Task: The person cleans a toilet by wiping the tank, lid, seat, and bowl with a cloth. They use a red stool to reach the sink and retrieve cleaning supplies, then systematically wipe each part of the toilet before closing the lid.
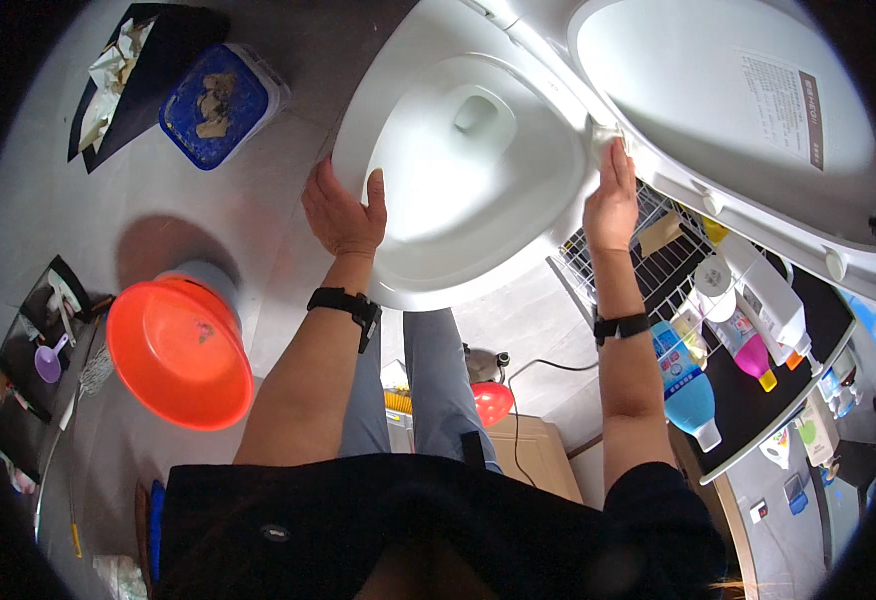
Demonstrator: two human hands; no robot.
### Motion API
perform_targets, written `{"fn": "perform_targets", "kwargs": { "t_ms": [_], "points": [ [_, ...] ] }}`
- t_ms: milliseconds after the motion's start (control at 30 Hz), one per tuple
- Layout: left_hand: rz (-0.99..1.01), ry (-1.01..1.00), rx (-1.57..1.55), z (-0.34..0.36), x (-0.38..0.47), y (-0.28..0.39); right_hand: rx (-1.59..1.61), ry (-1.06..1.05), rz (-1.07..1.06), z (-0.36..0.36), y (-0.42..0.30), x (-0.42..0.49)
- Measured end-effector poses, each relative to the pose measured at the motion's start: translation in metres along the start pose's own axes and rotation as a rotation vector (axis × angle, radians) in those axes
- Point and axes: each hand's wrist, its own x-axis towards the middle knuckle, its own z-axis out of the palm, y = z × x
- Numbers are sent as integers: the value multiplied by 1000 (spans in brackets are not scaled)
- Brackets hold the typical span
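Note:
A white toilet bowl [438, 225] fills the upper middle of the head view, its seat and lid [715, 75] raised at the upper right. My left hand [344, 210] rests on the bowl's left rim, thumb apart from the fingers, holding nothing. On the other side, my right hand [612, 195] presses a crumpled white cloth or tissue [606, 135] against the edge near the seat hinge. The fingers lie together over it, so part of the cloth is hidden. Both wrists wear black bands.
An orange basin [175, 352] stands at the left, below a blue-lidded container [212, 109] and a dark bin [137, 67] with crumpled paper. At the right, a wire rack [655, 247] and a dark shelf hold several bottles, one blue [682, 375]. A black cable [516, 420] runs behind my legs.

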Motion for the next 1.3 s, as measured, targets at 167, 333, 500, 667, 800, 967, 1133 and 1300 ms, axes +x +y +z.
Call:
{"fn": "perform_targets", "kwargs": {
  "t_ms": [167, 333, 500, 667, 800, 967, 1133, 1300],
  "points": [
    [2, -1, 21, -1, 0, 0, 375, 166, -397, 8, -82, 80],
    [9, -6, 5, -2, 0, 0, 65, 223, -506, 35, -98, 103],
    [26, 10, 33, -1, 0, 0, -128, -37, -222, 32, -63, 59],
    [2, -24, 32, 0, -1, 0, -201, 3, -67, 27, -102, 63],
    [12, 0, 33, 0, -1, 0, -120, 90, 25, 38, -110, 66],
    [70, 10, 52, -1, 3, 1, -59, 8, -76, 46, -33, 20],
    [47, 35, 40, 0, 1, 2, 158, -118, 210, 39, 7, -35],
    [78, 31, 24, 1, 2, -1, 78, 99, 71, 54, 17, -21]
  ]
}}
